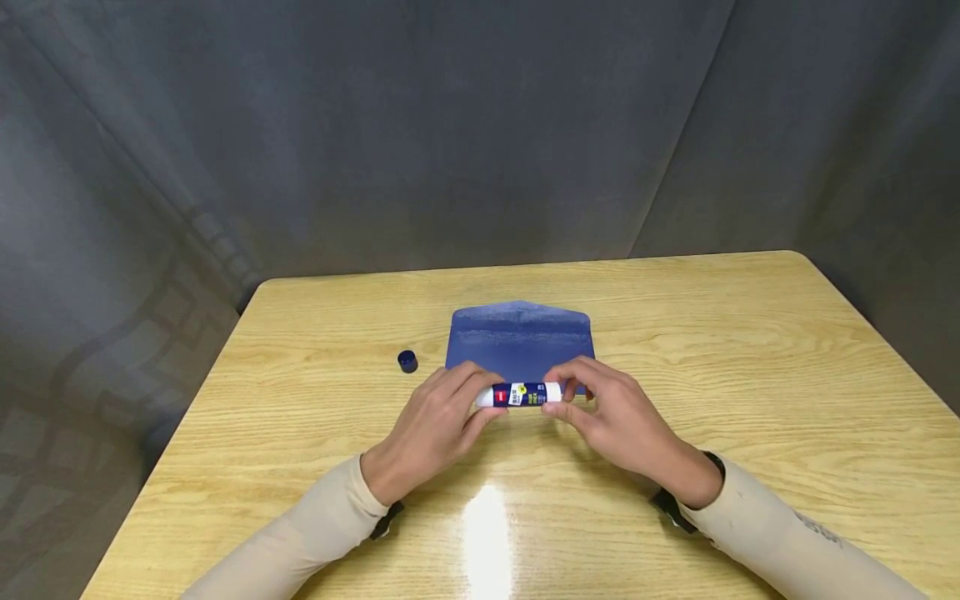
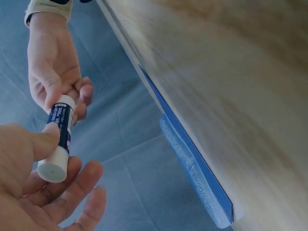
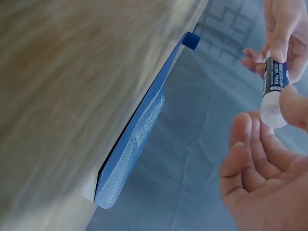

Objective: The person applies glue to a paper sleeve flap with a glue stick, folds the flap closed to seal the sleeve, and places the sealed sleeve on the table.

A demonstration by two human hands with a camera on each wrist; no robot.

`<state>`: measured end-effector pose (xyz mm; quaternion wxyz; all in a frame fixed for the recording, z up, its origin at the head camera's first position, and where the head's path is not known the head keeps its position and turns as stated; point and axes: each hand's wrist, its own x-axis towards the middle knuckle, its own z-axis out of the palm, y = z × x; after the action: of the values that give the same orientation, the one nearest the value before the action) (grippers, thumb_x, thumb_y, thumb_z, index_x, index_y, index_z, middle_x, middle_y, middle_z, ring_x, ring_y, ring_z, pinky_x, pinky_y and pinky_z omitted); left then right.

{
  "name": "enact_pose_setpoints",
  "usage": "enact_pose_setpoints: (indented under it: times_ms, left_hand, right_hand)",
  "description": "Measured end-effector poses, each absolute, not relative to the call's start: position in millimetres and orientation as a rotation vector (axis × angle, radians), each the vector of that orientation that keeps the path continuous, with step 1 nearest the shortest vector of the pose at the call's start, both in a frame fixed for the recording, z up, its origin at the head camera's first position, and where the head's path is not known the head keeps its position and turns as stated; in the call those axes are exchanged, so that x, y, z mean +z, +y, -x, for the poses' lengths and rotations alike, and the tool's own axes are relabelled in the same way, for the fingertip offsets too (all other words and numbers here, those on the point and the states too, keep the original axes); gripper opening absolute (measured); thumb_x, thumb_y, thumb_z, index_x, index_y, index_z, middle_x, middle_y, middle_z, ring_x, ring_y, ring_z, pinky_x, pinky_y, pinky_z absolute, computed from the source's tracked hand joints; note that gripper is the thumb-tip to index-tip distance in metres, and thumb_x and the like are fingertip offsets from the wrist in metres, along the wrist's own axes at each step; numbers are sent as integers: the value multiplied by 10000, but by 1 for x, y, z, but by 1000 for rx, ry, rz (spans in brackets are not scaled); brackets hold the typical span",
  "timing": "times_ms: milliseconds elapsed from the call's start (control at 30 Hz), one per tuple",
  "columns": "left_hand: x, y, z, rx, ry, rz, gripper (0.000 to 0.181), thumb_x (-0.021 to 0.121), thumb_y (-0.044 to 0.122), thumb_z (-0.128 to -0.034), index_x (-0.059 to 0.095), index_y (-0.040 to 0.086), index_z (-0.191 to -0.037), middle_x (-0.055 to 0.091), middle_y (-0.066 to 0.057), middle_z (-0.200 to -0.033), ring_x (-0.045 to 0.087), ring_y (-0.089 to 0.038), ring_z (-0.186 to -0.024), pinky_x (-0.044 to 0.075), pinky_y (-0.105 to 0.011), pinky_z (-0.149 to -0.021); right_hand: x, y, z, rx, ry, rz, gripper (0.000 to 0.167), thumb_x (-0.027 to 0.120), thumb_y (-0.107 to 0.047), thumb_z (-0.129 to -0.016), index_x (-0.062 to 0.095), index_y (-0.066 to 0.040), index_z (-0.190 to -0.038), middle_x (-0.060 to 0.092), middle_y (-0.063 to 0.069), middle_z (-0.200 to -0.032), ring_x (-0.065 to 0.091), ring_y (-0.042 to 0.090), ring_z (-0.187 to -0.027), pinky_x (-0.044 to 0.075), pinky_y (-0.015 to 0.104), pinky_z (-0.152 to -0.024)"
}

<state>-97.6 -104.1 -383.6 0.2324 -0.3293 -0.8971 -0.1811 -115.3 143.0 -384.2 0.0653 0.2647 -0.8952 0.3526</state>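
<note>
A glue stick [image 1: 525,394] with a blue label and white ends is held level in both hands, above the near edge of a blue envelope [image 1: 521,346]. My left hand [image 1: 438,417] pinches its left end between thumb and fingers; my right hand [image 1: 618,412] pinches its right end. In the left wrist view, the glue stick [image 2: 60,130] lies between the two thumbs and the fingers. The envelope's flap [image 3: 134,154] stands raised in the right wrist view, with whitish streaks on it.
A small dark blue cap [image 1: 407,361] rests on the wooden table [image 1: 315,333], left of the envelope. Grey curtains [image 1: 450,133] hang behind the table's far edge and along its sides.
</note>
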Motion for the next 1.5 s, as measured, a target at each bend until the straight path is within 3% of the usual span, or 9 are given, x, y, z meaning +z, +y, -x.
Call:
enact_pose_setpoints:
  times_ms: [300,433,600,700,867,1000,1100,1233,1500]
  left_hand:
    - [-383,-104,98,-462,-2434,923,319,802,232,-845,685,92,-1107,676,21,-992,614,-102,-834,524,-247,-752]
    - [-382,-104,98,-453,-2415,941,321,803,232,-844,690,89,-1109,682,18,-999,626,-106,-856,525,-246,-762]
    - [-382,-104,97,-452,-2399,963,318,818,201,-828,693,96,-1101,684,15,-995,626,-115,-861,523,-259,-766]
    - [-383,-104,97,-448,-2389,968,310,811,232,-832,697,94,-1085,681,16,-967,609,-113,-829,517,-269,-763]
    - [-384,-105,98,-439,-2400,959,283,760,287,-877,708,87,-1070,676,25,-928,587,-104,-782,509,-275,-758]
    - [-383,-105,98,-435,-2420,935,276,713,304,-917,714,80,-1077,675,25,-906,570,-95,-745,501,-277,-739]
    - [-383,-105,98,-459,-2431,918,282,710,308,-921,714,74,-1079,676,20,-894,556,-89,-722,491,-269,-714]
    - [-382,-105,97,-548,-2443,895,286,750,290,-892,709,79,-1080,680,21,-894,554,-82,-717,491,-252,-692]
    - [-380,-106,99,-774,-2474,852,279,804,212,-844,705,77,-1067,671,21,-913,573,-74,-745,512,-219,-674]
  right_hand:
    - [-384,143,116,1054,-2773,-818,111,643,-296,-975,710,-212,-1005,628,-127,-857,516,34,-716,460,224,-647]
    - [-384,144,117,1072,-2797,-822,200,553,-306,-1028,706,-203,-952,615,-78,-788,473,36,-638,432,217,-590]
    - [-386,145,118,1131,-2792,-842,410,439,-286,-1077,590,-162,-716,435,-92,-626,351,26,-540,384,220,-553]
    - [-386,145,119,1169,-2784,-831,469,398,-269,-1090,547,-135,-665,367,-96,-601,317,32,-526,380,227,-549]
    - [-385,146,119,1182,-2763,-792,406,396,-257,-1090,688,-136,-834,509,-69,-665,430,51,-585,419,236,-576]
    - [-384,146,118,1198,-2701,-803,322,420,-241,-1082,738,-194,-1078,709,-59,-947,616,91,-788,501,266,-697]
    - [-383,146,118,1216,-2659,-831,291,438,-218,-1076,723,-229,-1138,716,-76,-1111,644,86,-900,520,284,-758]
    - [-382,146,117,1246,-2623,-868,276,478,-153,-1056,690,-254,-1201,687,-82,-1194,634,69,-985,524,285,-794]
    - [-383,146,117,1264,-2545,-951,445,598,31,-931,626,-238,-1284,644,-93,-1026,586,56,-883,497,241,-734]
